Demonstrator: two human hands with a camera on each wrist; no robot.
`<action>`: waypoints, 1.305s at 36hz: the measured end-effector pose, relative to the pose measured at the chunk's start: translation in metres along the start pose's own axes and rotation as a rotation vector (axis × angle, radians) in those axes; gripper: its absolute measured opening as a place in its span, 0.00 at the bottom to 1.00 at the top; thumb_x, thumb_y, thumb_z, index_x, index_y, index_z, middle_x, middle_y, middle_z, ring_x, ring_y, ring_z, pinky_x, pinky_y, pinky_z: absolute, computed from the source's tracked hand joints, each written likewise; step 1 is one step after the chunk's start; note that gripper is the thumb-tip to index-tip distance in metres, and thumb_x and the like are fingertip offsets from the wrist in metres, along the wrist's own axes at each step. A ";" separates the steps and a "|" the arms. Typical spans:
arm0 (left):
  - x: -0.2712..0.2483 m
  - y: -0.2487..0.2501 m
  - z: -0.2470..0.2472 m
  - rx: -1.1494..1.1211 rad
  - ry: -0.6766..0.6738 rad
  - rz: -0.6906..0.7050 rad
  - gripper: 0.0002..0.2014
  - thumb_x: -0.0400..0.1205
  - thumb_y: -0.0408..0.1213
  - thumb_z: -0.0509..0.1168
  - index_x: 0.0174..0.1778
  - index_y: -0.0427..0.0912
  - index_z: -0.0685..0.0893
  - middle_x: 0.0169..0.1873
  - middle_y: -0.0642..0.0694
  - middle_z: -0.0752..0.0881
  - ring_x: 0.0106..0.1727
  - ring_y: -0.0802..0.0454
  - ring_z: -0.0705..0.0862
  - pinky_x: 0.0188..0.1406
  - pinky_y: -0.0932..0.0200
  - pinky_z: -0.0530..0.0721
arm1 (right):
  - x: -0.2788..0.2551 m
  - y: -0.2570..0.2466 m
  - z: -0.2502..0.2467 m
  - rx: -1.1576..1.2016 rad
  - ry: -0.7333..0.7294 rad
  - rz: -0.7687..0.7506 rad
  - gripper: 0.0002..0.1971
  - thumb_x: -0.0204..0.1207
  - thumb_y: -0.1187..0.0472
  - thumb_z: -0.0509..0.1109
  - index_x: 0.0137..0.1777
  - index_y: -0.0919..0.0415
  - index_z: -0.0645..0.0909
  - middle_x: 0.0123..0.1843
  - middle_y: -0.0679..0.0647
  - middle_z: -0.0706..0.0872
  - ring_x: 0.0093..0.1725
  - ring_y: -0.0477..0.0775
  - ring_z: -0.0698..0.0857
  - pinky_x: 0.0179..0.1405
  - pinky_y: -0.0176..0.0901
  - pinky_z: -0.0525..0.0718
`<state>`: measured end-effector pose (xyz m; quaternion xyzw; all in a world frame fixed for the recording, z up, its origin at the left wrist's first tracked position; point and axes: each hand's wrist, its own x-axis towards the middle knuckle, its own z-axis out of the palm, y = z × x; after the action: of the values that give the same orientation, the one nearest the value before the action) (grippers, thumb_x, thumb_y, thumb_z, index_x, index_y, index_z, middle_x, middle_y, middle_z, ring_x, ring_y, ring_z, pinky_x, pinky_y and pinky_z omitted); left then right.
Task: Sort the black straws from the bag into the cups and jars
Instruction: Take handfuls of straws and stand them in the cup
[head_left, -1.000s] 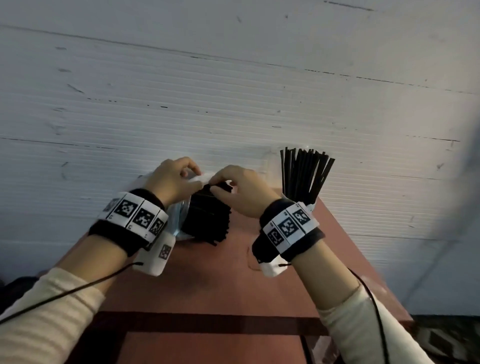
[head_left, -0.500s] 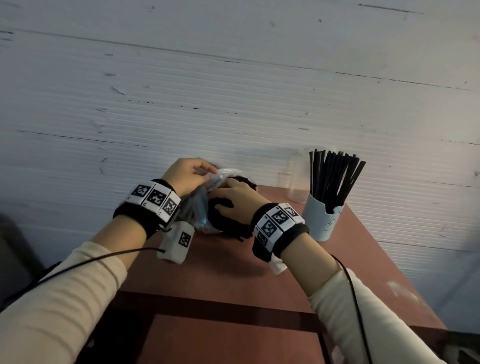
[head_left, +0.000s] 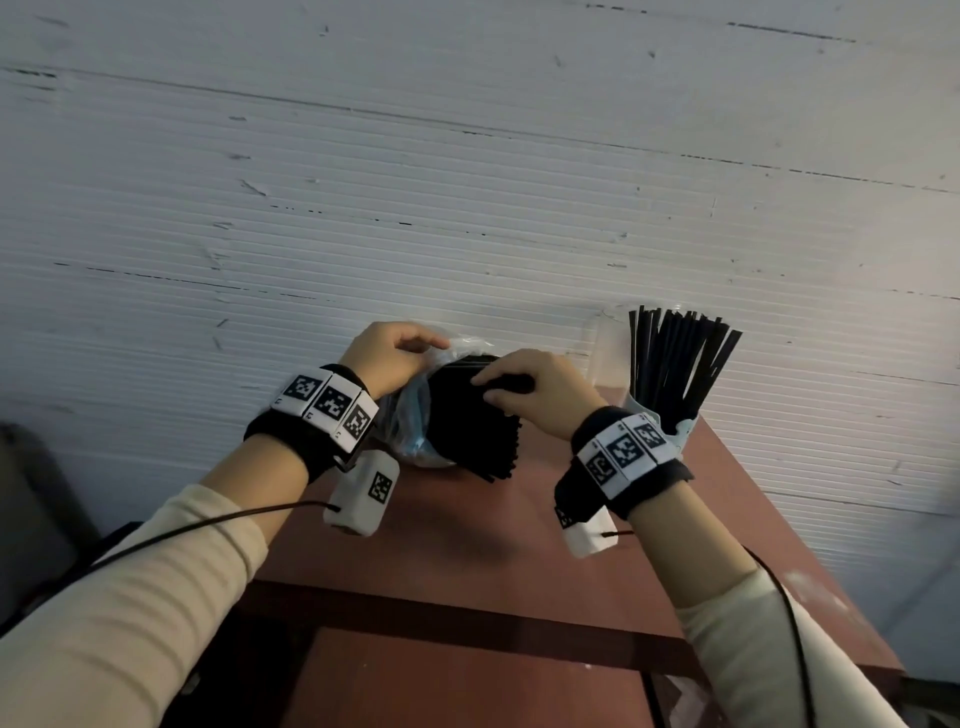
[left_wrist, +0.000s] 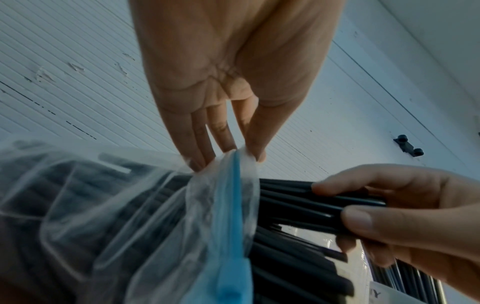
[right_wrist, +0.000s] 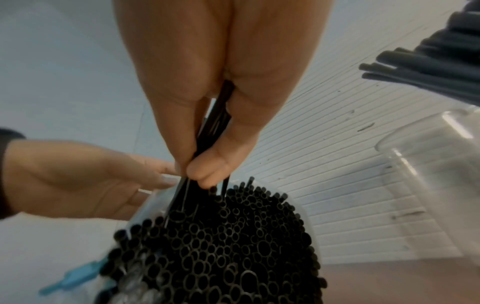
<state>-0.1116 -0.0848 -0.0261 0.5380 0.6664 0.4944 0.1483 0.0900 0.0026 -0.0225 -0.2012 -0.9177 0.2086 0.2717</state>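
Note:
A clear plastic bag (head_left: 410, 415) with a blue zip strip (left_wrist: 235, 216) lies at the back of the reddish table (head_left: 467, 545), packed with black straws (head_left: 478, 431) whose open ends (right_wrist: 233, 246) face me. My left hand (head_left: 395, 353) pinches the bag's mouth (left_wrist: 233, 158) by the zip strip. My right hand (head_left: 524, 389) pinches a few black straws (right_wrist: 215, 123) at the top of the bundle, between thumb and fingers. A pale cup (head_left: 675, 431) at the right back holds a fan of black straws (head_left: 675, 358).
A clear empty jar (head_left: 605, 353) stands against the white ribbed wall (head_left: 467, 182), just left of the filled cup; it shows in the right wrist view as a clear jar (right_wrist: 439, 185). The table's right edge (head_left: 810, 545) drops off beside my right forearm.
My right hand has shifted from inside the bag mouth to the top of the bundle and now pinches a few straws. The left hand keeps hold of the bag's mouth.

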 end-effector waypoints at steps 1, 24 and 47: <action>0.000 0.000 0.001 0.011 -0.003 -0.009 0.16 0.79 0.33 0.70 0.40 0.64 0.88 0.56 0.51 0.89 0.62 0.57 0.84 0.67 0.56 0.80 | -0.002 0.002 -0.001 0.049 -0.009 0.021 0.13 0.74 0.65 0.75 0.56 0.52 0.88 0.52 0.46 0.86 0.47 0.46 0.85 0.53 0.41 0.84; 0.000 0.001 0.016 0.052 0.011 -0.015 0.09 0.78 0.36 0.73 0.44 0.59 0.88 0.55 0.50 0.89 0.58 0.57 0.85 0.61 0.64 0.78 | 0.001 -0.002 0.021 0.349 0.093 0.260 0.15 0.72 0.67 0.76 0.59 0.58 0.85 0.53 0.57 0.89 0.44 0.54 0.91 0.45 0.44 0.91; -0.013 0.018 0.023 0.228 0.036 0.052 0.12 0.81 0.37 0.69 0.60 0.50 0.86 0.58 0.52 0.84 0.55 0.60 0.80 0.53 0.65 0.73 | -0.017 0.005 -0.001 0.408 0.240 0.273 0.10 0.79 0.70 0.68 0.57 0.64 0.87 0.49 0.55 0.89 0.42 0.46 0.89 0.46 0.34 0.88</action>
<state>-0.0802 -0.0859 -0.0267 0.5594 0.7068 0.4286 0.0613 0.1048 -0.0006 -0.0311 -0.2875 -0.7822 0.3987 0.3829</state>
